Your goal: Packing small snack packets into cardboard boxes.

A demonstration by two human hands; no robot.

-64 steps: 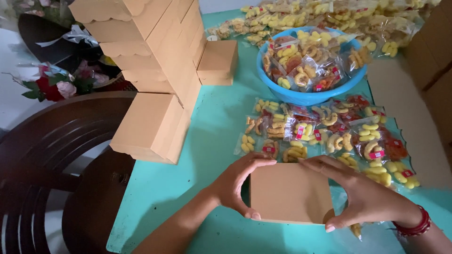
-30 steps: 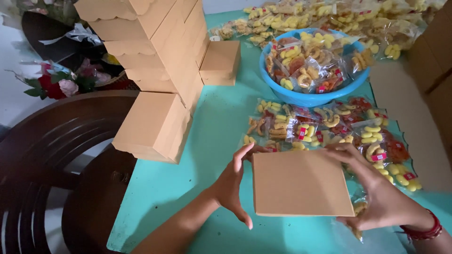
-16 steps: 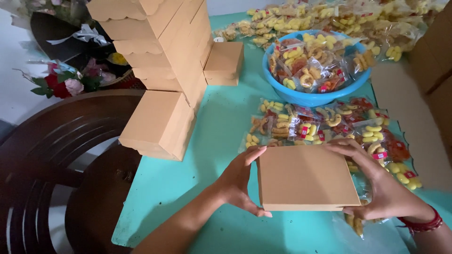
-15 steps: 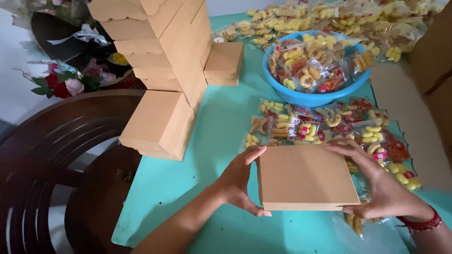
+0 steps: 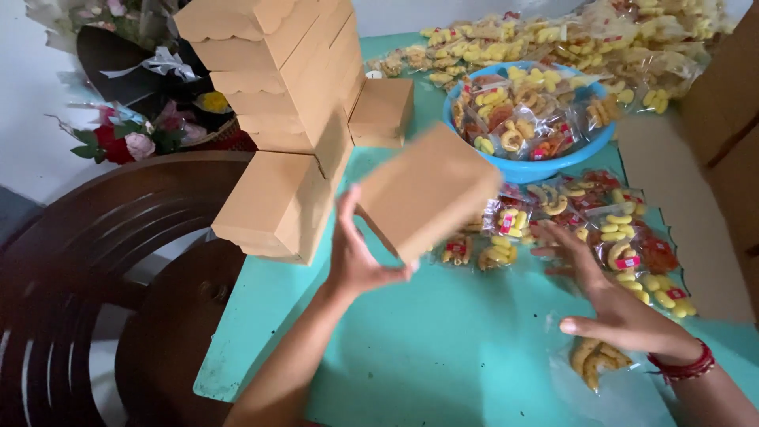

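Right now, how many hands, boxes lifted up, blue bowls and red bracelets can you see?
Hands: 2, the left hand and the right hand
Lifted box: 1, held by the left hand
Blue bowl: 1
Red bracelet: 1, on the right wrist
Total: 5

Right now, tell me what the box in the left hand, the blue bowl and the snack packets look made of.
Box: plain brown cardboard, matte, flat faces with crisp folded edges.
Blue bowl: probably moulded plastic, smooth even colour with a slight sheen and a rolled rim.
Snack packets: thin clear plastic film, glossy and crinkled, the contents showing through.
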